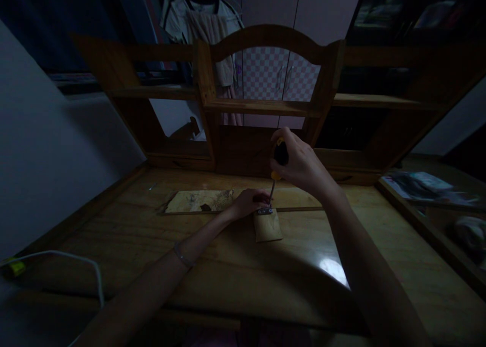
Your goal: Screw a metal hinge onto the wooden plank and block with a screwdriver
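My right hand (294, 157) is closed around the yellow and black handle of a screwdriver (276, 174). The screwdriver tilts slightly, and its tip meets a small metal hinge (265, 211). Beside the tip, my left hand (250, 203) rests with its fingers curled at the hinge; what they pinch is too small and dark to make out. The hinge lies at the top edge of a small wooden piece (268, 227). Behind it a long, flat wooden board (199, 201) with a worn, peeling left part lies across the desk, partly hidden by my left hand.
The wooden desk (212, 256) carries a shelf unit (261, 105) along its back. At the left edge hangs a white cable (76, 257) near a yellow object (14, 269). Papers (421, 182) lie at the right. Clothes (208, 26) hang behind, before a pink cabinet (266, 8).
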Available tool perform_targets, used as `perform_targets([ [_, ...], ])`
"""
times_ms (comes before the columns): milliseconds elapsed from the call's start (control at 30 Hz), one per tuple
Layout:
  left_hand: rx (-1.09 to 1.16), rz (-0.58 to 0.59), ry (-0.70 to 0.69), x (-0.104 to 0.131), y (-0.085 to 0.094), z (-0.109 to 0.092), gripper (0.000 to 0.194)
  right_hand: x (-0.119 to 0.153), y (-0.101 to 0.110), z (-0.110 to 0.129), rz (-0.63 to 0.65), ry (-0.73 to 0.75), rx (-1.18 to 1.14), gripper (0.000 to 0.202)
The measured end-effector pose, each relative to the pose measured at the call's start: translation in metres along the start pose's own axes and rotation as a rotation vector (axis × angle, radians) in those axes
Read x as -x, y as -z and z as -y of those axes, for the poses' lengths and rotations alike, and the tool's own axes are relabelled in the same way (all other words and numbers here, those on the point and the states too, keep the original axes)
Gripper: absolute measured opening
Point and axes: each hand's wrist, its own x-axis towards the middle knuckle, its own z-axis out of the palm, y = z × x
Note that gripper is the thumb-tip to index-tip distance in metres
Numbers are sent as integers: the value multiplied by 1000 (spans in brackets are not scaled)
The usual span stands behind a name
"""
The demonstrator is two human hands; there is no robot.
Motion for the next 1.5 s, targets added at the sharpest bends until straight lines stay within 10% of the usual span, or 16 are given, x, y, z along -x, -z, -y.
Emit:
perform_targets([
  [1500, -308, -122, -90, 10, -9, -5, 9, 2, -1, 10, 13, -23, 1, 44],
])
